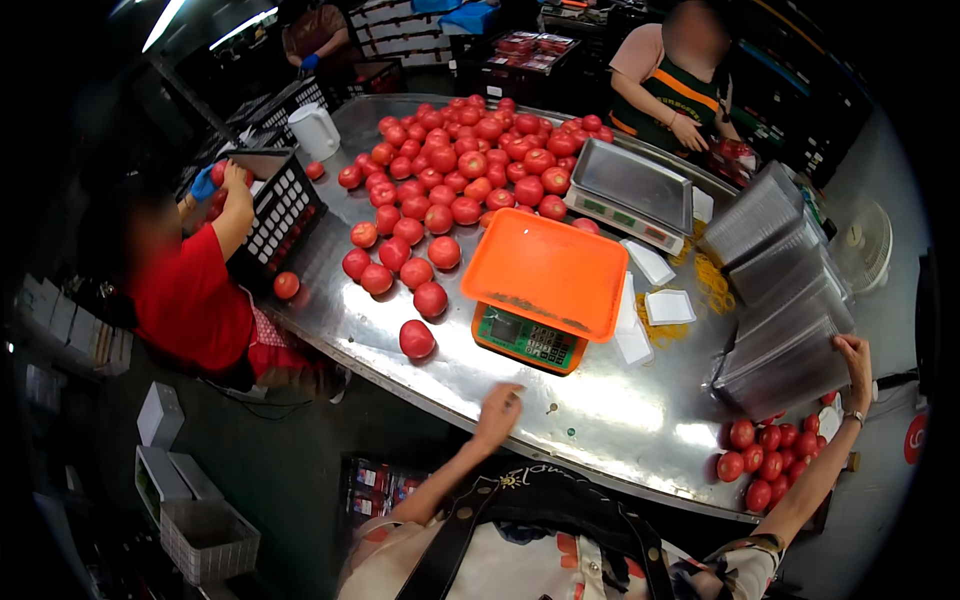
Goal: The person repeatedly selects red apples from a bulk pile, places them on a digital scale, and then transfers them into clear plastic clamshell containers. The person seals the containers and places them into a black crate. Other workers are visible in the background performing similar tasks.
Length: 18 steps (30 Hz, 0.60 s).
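On the right, my right hand [855,368] reaches out to the near stack of clear plastic containers [785,360], its fingers closed on the outer edge. More nested stacks of these containers [755,215] lean behind it. My left hand [497,414] hovers over the table's near edge with its fingers curled in, and no object shows in it. Ahead of that hand stands a scale with an orange pan [545,270] and a green keypad panel. A single tomato [417,339] lies to the scale's left.
A large heap of tomatoes [470,160] covers the far metal table [400,385]. Smaller red tomatoes [770,460] lie at the near right. A second scale [630,190], white cards [670,307] and yellow rubber bands [712,285] sit beyond. Co-workers stand left and far right; one handles a black crate [275,225].
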Each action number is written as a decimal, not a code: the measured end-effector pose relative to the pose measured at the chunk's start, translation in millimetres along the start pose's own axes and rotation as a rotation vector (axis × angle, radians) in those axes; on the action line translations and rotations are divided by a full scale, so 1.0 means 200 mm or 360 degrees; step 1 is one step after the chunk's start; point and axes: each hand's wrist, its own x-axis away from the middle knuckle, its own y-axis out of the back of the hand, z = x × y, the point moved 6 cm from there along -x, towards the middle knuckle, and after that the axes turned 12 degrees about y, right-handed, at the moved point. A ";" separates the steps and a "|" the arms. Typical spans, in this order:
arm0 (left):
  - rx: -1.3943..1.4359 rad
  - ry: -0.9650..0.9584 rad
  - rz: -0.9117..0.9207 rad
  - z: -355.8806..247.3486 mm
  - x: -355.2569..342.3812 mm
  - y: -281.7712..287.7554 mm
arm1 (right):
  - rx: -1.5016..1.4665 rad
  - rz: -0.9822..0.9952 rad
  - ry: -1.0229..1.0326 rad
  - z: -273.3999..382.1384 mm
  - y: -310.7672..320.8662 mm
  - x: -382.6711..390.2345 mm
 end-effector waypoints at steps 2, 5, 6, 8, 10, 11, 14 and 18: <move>-0.0416 -0.0224 -0.0516 -0.04 -0.06 0.29 | -0.0029 -0.0012 -0.0092 -0.04 0.03 0.02; -0.0643 -0.0137 -0.0987 -0.04 -0.16 0.62 | -0.0052 0.0166 -0.0137 -0.11 0.05 0.01; -0.0704 -0.0035 -0.1096 0.00 -0.19 0.70 | -0.0054 0.0226 -0.0143 -0.10 0.04 0.00; -0.0641 0.0078 -0.1084 0.09 -0.27 0.80 | -0.0104 0.0162 -0.0177 -0.07 0.02 -0.01; -0.0607 0.0140 -0.1024 0.15 -0.33 0.84 | -0.0092 0.0173 -0.0266 -0.05 0.02 -0.01; -0.0593 0.0155 -0.1000 0.17 -0.37 0.83 | -0.0121 0.0118 -0.0218 -0.04 0.03 -0.02; -0.0607 0.0191 -0.0939 0.20 -0.44 0.82 | -0.0091 -0.0097 -0.0058 -0.09 0.07 -0.02; -0.0671 0.0226 -0.0807 0.21 -0.51 0.83 | 0.0359 -0.0417 0.0254 -0.13 0.07 0.03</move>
